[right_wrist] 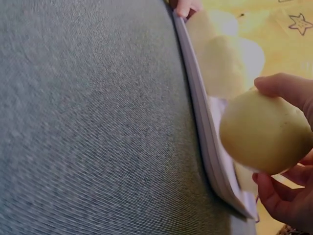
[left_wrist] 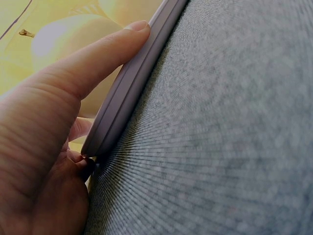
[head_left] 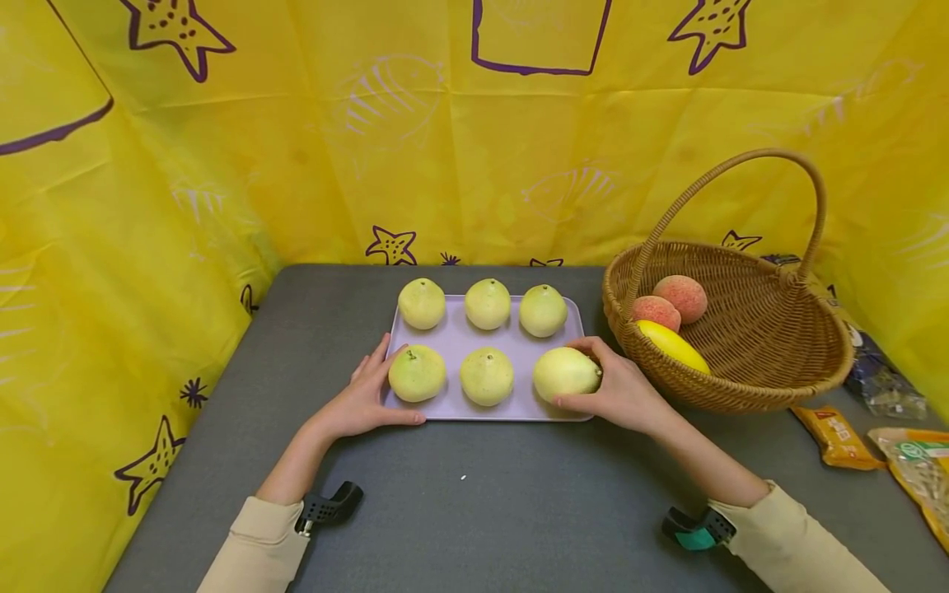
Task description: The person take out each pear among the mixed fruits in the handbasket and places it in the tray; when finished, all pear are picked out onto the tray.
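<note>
Six-fruit rows fill a pale lilac tray (head_left: 522,346) on a dark grey table: several round, pale yellow-green fruits with short stems, kind uncertain. My left hand (head_left: 363,399) holds the tray's near left corner, thumb along the front rim and fingers at the left side. Close by its fingers stands the front left fruit (head_left: 418,374). My right hand (head_left: 623,387) grips the front right fruit (head_left: 565,375) between thumb and fingers; this fruit is tilted, its stem end to the right. In the right wrist view the gripped fruit (right_wrist: 264,132) appears over the tray's end.
A wicker basket (head_left: 771,346) with a tall handle stands right of the tray. It holds two peaches (head_left: 680,298) and a long yellow fruit (head_left: 673,347). Orange packets (head_left: 838,438) and a clear package lie at the right edge. Yellow printed cloth surrounds the table.
</note>
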`<action>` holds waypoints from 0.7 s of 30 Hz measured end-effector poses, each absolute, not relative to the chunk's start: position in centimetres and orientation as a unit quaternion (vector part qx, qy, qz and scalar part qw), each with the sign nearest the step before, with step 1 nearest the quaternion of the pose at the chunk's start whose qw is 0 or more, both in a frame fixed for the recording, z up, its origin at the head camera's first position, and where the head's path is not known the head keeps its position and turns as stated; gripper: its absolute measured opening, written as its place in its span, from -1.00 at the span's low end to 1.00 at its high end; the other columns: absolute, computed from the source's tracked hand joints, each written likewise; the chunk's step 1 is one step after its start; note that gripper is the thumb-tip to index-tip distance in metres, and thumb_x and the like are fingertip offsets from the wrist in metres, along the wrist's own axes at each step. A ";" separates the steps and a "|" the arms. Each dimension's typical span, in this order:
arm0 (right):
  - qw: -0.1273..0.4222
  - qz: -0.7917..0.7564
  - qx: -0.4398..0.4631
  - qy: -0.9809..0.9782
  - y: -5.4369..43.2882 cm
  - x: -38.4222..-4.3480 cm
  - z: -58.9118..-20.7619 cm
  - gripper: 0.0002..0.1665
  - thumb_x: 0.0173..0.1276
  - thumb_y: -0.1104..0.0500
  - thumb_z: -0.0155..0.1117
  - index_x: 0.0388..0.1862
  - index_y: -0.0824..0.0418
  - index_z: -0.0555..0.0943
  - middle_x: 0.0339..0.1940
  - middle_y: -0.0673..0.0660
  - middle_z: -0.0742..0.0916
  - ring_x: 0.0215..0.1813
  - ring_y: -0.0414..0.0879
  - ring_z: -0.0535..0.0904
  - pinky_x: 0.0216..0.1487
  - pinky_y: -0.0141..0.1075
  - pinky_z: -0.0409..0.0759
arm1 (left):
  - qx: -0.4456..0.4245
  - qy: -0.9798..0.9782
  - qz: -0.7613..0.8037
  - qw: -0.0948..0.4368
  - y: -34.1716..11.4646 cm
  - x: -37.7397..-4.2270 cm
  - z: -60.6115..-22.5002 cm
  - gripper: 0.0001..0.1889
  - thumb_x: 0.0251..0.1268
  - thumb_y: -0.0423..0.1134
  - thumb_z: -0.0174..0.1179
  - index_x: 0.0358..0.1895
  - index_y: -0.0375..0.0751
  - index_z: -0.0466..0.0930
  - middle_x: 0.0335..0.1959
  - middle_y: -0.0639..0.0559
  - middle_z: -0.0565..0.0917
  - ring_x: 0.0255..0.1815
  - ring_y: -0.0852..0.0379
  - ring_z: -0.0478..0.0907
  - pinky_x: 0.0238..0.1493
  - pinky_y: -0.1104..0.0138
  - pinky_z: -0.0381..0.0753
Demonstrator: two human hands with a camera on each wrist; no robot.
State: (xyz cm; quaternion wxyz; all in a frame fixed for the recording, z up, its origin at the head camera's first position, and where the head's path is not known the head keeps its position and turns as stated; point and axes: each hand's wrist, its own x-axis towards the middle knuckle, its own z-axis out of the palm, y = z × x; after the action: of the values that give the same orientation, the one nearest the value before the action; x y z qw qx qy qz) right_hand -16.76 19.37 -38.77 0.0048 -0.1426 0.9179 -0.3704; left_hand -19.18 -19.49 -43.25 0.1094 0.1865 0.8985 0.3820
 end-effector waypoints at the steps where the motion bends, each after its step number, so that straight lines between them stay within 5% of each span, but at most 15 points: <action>1: -0.005 -0.361 -0.151 0.920 19.3 -16.8 -38.7 -0.11 -0.08 -0.18 0.63 0.20 0.08 0.46 0.06 0.10 0.64 -0.06 -0.02 0.57 -0.09 -0.11 0.51 | 0.187 0.898 0.382 0.109 -19.5 -19.2 -43.3 0.20 -0.11 0.18 0.51 0.57 -0.11 -0.04 0.58 -0.21 -0.38 0.53 -0.31 -0.42 0.38 -0.26 -0.40; 21: -0.049 -0.320 -0.185 0.928 18.7 -16.7 -39.2 -0.09 -0.08 -0.04 0.65 0.25 0.15 0.47 0.09 0.17 0.63 0.00 0.09 0.53 -0.03 -0.01 0.48 | 0.198 0.897 0.383 0.097 -19.5 -19.1 -43.3 0.21 -0.13 0.16 0.53 0.56 -0.14 -0.02 0.57 -0.24 -0.35 0.53 -0.33 -0.39 0.37 -0.27 -0.38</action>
State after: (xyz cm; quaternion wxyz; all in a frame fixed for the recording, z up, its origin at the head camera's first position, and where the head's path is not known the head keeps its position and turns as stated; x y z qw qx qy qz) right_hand -16.75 18.71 -39.22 -0.0491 -0.1845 0.9280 -0.3199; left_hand -19.10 -19.53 -43.26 0.0974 0.1976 0.8969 0.3835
